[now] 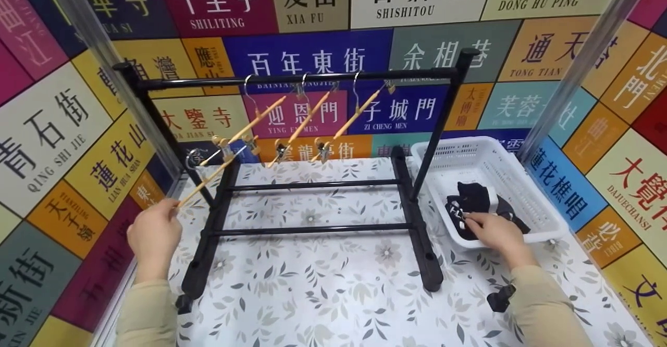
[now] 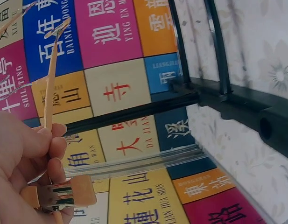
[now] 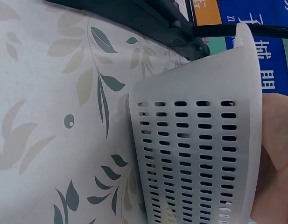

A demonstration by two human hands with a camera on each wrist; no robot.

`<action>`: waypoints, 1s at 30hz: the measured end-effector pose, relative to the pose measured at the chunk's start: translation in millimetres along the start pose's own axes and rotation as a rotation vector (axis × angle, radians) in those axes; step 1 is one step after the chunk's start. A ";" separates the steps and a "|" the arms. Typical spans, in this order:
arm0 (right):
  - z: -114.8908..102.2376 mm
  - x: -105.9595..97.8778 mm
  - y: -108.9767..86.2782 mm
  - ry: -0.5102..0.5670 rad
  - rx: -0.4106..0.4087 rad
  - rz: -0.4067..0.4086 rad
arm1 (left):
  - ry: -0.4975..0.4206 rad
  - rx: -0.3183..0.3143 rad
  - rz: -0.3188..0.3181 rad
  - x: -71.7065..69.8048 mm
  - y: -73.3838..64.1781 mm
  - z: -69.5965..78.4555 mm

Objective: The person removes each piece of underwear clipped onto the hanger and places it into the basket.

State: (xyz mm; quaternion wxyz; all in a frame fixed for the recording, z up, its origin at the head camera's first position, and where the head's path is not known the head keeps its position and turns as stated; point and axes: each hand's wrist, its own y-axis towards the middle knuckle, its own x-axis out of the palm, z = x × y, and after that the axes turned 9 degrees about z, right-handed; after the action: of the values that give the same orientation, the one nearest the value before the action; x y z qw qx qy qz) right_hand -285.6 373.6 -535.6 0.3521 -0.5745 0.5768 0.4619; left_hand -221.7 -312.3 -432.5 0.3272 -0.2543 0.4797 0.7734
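Observation:
In the head view my left hand [image 1: 155, 232] grips one end of a wooden clip hanger [image 1: 206, 180], held tilted at the rack's left side. The left wrist view shows the fingers curled round the hanger's wooden bar [image 2: 50, 88], with a wooden clip [image 2: 64, 192] just below them. My right hand [image 1: 497, 232] reaches over the near rim of a white plastic basket [image 1: 547, 214]. Its thumb and fingers pinch a small black cloth piece with white marks [image 1: 454, 214]. In the right wrist view the basket wall hides the fingertips.
A black garment rack [image 1: 312, 227] stands on the leaf-patterned table. Three more wooden clip hangers [image 1: 307, 115] hang from its top bar. More dark cloth [image 1: 471, 196] lies in the basket. Sign-covered panels [image 1: 312, 50] enclose the back and sides.

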 end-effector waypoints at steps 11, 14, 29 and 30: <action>0.4 0.5 -1.5 -0.003 -0.002 0.029 | 0.010 -0.021 -0.074 -21.6 41.1 13.9; 0.5 0.8 -2.0 -0.003 0.001 0.034 | 0.003 -0.022 -0.089 -28.3 53.1 21.2; -1.5 2.5 -1.8 -0.002 0.004 0.052 | 0.040 0.001 -0.096 -53.1 95.5 57.6; -1.6 2.6 -1.7 -0.001 0.001 0.054 | 0.040 -0.003 -0.095 -53.5 97.3 59.3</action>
State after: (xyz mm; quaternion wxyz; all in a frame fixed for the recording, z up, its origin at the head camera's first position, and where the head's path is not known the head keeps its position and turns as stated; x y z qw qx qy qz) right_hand -283.9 371.4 -537.8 0.3402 -0.5583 0.5920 0.4713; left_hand -264.2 -304.2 -314.4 0.3533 -0.2927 0.4725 0.7525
